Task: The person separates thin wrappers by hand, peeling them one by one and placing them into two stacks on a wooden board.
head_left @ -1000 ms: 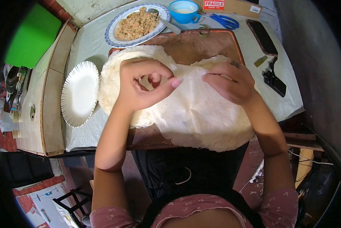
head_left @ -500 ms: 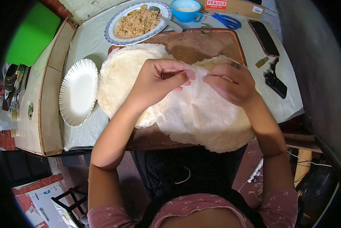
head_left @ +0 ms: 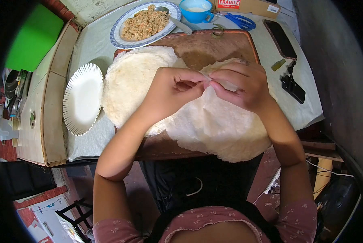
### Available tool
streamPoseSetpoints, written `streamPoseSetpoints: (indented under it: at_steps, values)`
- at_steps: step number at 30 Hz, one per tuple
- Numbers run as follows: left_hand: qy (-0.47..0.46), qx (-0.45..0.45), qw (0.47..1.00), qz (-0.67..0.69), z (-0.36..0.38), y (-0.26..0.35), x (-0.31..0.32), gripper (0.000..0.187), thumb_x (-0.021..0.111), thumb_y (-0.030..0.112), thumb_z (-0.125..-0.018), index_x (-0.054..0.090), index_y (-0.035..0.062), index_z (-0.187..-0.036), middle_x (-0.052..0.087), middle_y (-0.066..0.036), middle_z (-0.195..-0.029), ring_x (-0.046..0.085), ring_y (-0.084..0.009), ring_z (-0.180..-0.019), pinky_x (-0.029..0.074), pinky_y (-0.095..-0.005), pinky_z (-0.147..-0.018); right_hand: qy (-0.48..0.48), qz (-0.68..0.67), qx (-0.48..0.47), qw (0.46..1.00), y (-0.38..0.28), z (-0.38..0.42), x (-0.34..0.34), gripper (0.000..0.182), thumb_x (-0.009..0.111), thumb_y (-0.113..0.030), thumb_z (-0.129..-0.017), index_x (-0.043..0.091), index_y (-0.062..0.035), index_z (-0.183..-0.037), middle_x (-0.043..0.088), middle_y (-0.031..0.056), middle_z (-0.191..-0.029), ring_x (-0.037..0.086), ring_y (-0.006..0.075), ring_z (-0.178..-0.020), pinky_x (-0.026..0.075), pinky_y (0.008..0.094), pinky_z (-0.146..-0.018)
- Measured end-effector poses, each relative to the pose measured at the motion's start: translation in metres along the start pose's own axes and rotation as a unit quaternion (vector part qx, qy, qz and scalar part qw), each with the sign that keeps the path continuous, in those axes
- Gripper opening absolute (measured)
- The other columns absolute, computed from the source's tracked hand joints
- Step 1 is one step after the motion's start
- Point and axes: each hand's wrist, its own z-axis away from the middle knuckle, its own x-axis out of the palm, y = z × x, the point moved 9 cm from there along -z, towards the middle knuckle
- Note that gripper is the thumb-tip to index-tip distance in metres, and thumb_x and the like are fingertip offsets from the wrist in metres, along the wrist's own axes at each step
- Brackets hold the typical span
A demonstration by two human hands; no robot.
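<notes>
My left hand (head_left: pixel 169 91) pinches the upper part of a thin, pale spring roll wrapper (head_left: pixel 218 125) between thumb and fingers. My right hand (head_left: pixel 246 85) pinches the same wrapper just beside it, and the fingertips of both hands nearly meet. From there the sheet hangs in soft folds over the right half of a brown board (head_left: pixel 193 42), its lower edge reaching past the board's front. More round wrappers (head_left: pixel 135 85) lie on the board's left half, partly behind my left hand. How many layers lie under my hands is hidden.
Behind the board are a plate (head_left: pixel 115 38) of minced filling (head_left: pixel 145 26) with a spoon (head_left: pixel 179 25), a blue cup (head_left: pixel 194 15) and blue scissors (head_left: pixel 241 21). A white paper plate (head_left: pixel 84 99) sits left. At right lie a phone (head_left: pixel 280 40) and a small black device (head_left: pixel 292 87).
My fingertips have come together on the wrapper; the right hand moved slightly left and its fingers now pinch. The pinched part has gathered between both hands.
</notes>
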Motion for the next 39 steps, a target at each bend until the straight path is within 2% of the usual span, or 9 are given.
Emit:
streamPoseSetpoints:
  at_steps: [9,25,28,31,34,37,39]
  values:
    - [-0.003,-0.009,0.997,-0.075,0.001,0.002,0.003,0.014,0.067,0.002,-0.088,0.072,-0.0066,-0.097,0.071,-0.006,-0.087,0.059,-0.0036,-0.075,0.048,-0.0181,-0.064,-0.009,0.002,0.004,1.0,0.0,0.0,0.003,0.019,0.08,-0.012,-0.065,0.068,-0.0147,-0.079,0.067,-0.0011,-0.079,0.065,0.0188,-0.065,0.051,0.031,-0.06]
    - [-0.008,0.008,0.996,-0.089,0.0,0.005,0.001,0.013,0.064,0.002,-0.087,0.07,-0.0079,-0.094,0.071,-0.008,-0.087,0.061,-0.0061,-0.078,0.049,-0.02,-0.067,-0.04,-0.002,0.025,0.999,0.0,-0.002,0.008,0.016,0.078,-0.012,-0.071,0.07,-0.013,-0.085,0.07,0.0018,-0.081,0.067,0.0211,-0.069,0.052,0.033,-0.064]
    - [-0.008,0.015,0.996,-0.089,0.0,0.006,0.002,0.013,0.064,0.001,-0.087,0.071,-0.0073,-0.095,0.071,-0.009,-0.089,0.063,-0.0079,-0.079,0.05,-0.0215,-0.068,-0.04,-0.005,0.027,0.999,0.001,-0.002,0.008,0.016,0.078,-0.013,-0.071,0.07,-0.0129,-0.085,0.069,0.002,-0.081,0.067,0.0214,-0.069,0.052,0.0332,-0.064]
    - [0.009,0.056,0.993,-0.103,0.0,0.011,0.003,0.014,0.068,0.003,-0.081,0.07,-0.0062,-0.091,0.069,-0.014,-0.077,0.068,-0.0131,-0.069,0.055,-0.0257,-0.067,-0.043,-0.011,0.038,0.998,0.003,0.0,0.01,0.014,0.077,-0.015,-0.071,0.07,-0.0133,-0.082,0.069,0.0022,-0.079,0.066,0.0218,-0.068,0.051,0.0334,-0.064]
    - [0.006,0.086,0.985,-0.149,0.001,0.014,0.004,0.014,0.07,0.005,-0.078,0.071,-0.0038,-0.089,0.069,-0.015,-0.075,0.069,-0.018,-0.066,0.054,-0.0275,-0.065,-0.053,-0.016,0.053,0.997,0.006,0.0,0.012,0.012,0.077,-0.015,-0.069,0.068,-0.0141,-0.078,0.067,0.0016,-0.076,0.064,0.022,-0.065,0.049,0.0337,-0.061]
    - [-0.028,0.075,0.974,-0.212,0.001,0.012,0.008,0.019,0.068,0.001,-0.077,0.072,-0.0026,-0.095,0.072,-0.015,-0.082,0.07,-0.018,-0.075,0.055,-0.0283,-0.069,-0.064,-0.023,0.055,0.996,0.006,-0.002,0.014,0.013,0.076,-0.014,-0.066,0.066,-0.0147,-0.074,0.064,0.0007,-0.073,0.061,0.022,-0.062,0.046,0.034,-0.058]
    - [-0.027,0.07,0.974,-0.213,0.0,0.011,0.009,0.02,0.068,0.001,-0.076,0.073,-0.0024,-0.095,0.072,-0.015,-0.081,0.07,-0.0179,-0.074,0.055,-0.0281,-0.069,-0.069,-0.023,0.049,0.996,0.007,-0.001,0.016,0.014,0.076,-0.013,-0.065,0.064,-0.0146,-0.072,0.063,0.0001,-0.072,0.059,0.022,-0.06,0.044,0.0341,-0.057]
